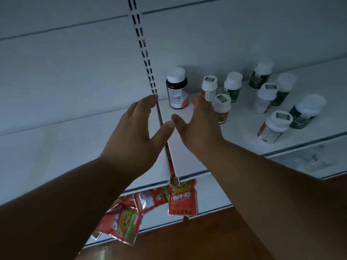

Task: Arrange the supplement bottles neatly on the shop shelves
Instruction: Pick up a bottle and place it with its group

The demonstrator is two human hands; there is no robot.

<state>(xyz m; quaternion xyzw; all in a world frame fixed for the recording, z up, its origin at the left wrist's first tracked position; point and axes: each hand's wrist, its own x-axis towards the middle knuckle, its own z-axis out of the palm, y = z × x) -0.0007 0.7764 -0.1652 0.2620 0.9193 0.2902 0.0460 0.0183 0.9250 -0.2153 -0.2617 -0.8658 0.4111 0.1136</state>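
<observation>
Both hands spread wide, holding nothing: left hand, right hand. Dark bottle just past the fingertips. Best to reach slow, grab low, keep upright on shelf.

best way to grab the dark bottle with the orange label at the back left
Wrap the dark bottle around its straight body below the white cap, coming from the front. It stands upright near the back panel, so the rear is blocked, while its front and left side are free. The right hand is nearest, open and empty.
</observation>
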